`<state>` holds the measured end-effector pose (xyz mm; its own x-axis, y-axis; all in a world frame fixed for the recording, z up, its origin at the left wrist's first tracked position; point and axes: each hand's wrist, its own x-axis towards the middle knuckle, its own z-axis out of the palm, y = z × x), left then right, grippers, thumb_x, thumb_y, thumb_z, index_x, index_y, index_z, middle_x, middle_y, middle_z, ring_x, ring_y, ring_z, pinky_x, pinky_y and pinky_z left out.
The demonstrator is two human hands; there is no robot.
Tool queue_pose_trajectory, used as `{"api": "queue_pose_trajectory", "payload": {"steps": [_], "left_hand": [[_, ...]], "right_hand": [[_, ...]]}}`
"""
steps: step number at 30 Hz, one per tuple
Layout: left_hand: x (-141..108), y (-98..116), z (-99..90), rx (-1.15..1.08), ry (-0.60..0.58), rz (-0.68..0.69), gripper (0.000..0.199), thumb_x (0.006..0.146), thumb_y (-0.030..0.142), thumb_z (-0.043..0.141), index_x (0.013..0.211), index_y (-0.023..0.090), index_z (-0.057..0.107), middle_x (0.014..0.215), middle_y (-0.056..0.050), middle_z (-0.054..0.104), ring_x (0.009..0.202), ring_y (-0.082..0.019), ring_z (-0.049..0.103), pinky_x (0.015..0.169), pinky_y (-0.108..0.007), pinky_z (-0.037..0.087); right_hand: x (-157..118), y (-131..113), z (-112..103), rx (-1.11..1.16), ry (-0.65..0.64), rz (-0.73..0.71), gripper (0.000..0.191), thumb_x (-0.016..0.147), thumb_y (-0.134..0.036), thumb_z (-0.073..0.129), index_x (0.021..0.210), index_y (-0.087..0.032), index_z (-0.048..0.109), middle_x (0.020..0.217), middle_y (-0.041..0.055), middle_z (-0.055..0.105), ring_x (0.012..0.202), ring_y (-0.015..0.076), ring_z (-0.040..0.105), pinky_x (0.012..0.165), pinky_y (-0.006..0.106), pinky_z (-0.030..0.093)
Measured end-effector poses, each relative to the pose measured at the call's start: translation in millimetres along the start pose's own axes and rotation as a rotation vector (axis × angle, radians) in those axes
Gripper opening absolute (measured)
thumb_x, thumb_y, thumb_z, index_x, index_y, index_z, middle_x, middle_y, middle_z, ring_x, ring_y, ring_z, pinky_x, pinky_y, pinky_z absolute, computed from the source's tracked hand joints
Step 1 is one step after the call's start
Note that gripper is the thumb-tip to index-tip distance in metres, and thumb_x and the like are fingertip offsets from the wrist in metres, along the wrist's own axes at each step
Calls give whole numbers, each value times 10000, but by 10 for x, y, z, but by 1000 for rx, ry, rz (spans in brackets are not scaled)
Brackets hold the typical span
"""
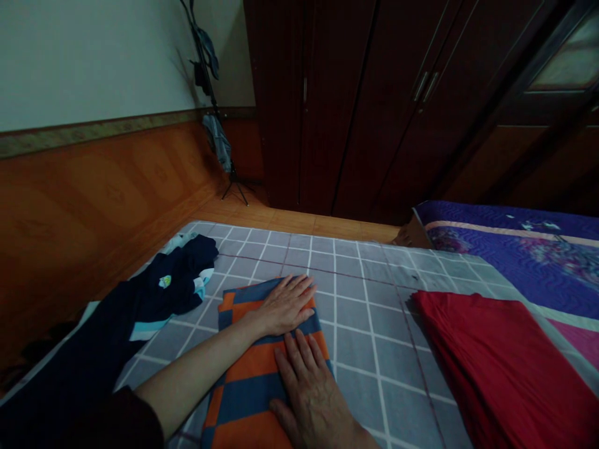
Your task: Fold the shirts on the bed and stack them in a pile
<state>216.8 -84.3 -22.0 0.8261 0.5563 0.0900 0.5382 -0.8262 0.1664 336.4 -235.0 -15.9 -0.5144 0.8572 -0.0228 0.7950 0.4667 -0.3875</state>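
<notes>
A folded cloth (248,394) with orange and blue-grey checks lies in front of me on the bed. Flat on its far right part rests my left hand (285,307), its fingers stretched out toward the right edge. Nearer to me, my right hand (309,390) presses on the same cloth with its fingers apart, the thumb over an orange patch. Neither hand grips the fabric. The cloth's near end runs out of the picture at the bottom.
The bed has a grey sheet (350,312) with white lines. Dark navy clothing (154,293) lies crumpled at the left, a folded red cloth (510,362) at the right. Beyond stand a dark wardrobe (337,112), a coat stand (206,68) and a purple quilt (515,243).
</notes>
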Motion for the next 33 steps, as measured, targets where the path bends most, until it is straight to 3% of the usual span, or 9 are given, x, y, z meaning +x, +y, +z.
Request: {"api": "queue_pose_trajectory", "payload": {"steps": [6, 13, 17, 21, 24, 27, 29, 31, 33], "left_hand": [[-32, -53, -95, -2, -25, -84, 682, 907, 579, 370, 1469, 225, 213, 1538, -103, 193, 1420, -254, 113, 1135, -476, 112], [-550, -98, -253, 22, -34, -126, 622, 949, 504, 328, 1484, 256, 131, 1547, -37, 180, 1426, -214, 86, 1146, -457, 62], [-744, -372, -211, 14, -44, -272, 604, 951, 504, 300, 1481, 256, 153, 1538, -57, 210, 1417, -233, 142, 1134, -483, 96], [-751, -723, -183, 15, -24, -411, 570, 954, 491, 279, 1461, 231, 251, 1523, -78, 250, 1413, -236, 163, 1127, -487, 128], [-748, -805, -230, 42, 5, -503, 540, 952, 459, 309, 1440, 225, 312, 1512, -85, 279, 1405, -250, 190, 1120, -504, 144], [-857, -561, -309, 89, 62, -515, 584, 939, 464, 354, 1454, 202, 276, 1524, -104, 238, 1412, -271, 156, 1121, -524, 121], [-1014, -244, -328, 77, 53, -396, 638, 926, 493, 378, 1476, 219, 205, 1547, -83, 159, 1422, -270, 100, 1132, -515, 103], [-1214, 86, -300, 12, -28, -228, 690, 912, 523, 403, 1488, 273, 117, 1556, -40, 114, 1424, -263, 91, 1138, -502, 119], [-1417, 315, -245, -35, -89, -155, 745, 894, 523, 446, 1487, 302, 54, 1553, -19, 123, 1421, -269, 114, 1138, -511, 134]], "right_hand": [[2, -1, -10, 7, 3, 21, 647, 871, -397, 533, 1445, -186, 320, 1510, 122, 138, 1384, 336, 123, 1110, 520, 221], [12, -8, -22, 9, -7, 13, 629, 886, -415, 503, 1441, -177, 326, 1508, 120, 142, 1385, 332, 114, 1114, 526, 208], [20, -4, -13, 6, -9, 13, 616, 890, -396, 502, 1443, -192, 321, 1511, 112, 126, 1384, 331, 115, 1115, 527, 208], [11, -10, -13, -1, -1, 16, 607, 899, -426, 485, 1439, -195, 332, 1512, 112, 147, 1383, 328, 139, 1114, 521, 227], [-5, -3, 17, -16, 45, 5, 607, 897, -432, 493, 1437, -202, 338, 1515, 105, 156, 1387, 319, 142, 1119, 512, 224], [-19, 10, 57, -34, 85, -6, 613, 889, -400, 517, 1440, -208, 328, 1519, 103, 155, 1392, 310, 133, 1122, 504, 225], [-21, 15, 71, -39, 89, -15, 613, 893, -400, 509, 1443, -209, 320, 1521, 106, 154, 1394, 308, 133, 1117, 506, 235], [-18, 11, 68, -41, 86, -21, 620, 896, -414, 503, 1446, -201, 312, 1521, 110, 158, 1394, 308, 138, 1114, 504, 244], [-12, -2, 49, -49, 76, -18, 636, 887, -410, 520, 1447, -194, 310, 1520, 115, 161, 1393, 314, 142, 1114, 504, 243]]}}
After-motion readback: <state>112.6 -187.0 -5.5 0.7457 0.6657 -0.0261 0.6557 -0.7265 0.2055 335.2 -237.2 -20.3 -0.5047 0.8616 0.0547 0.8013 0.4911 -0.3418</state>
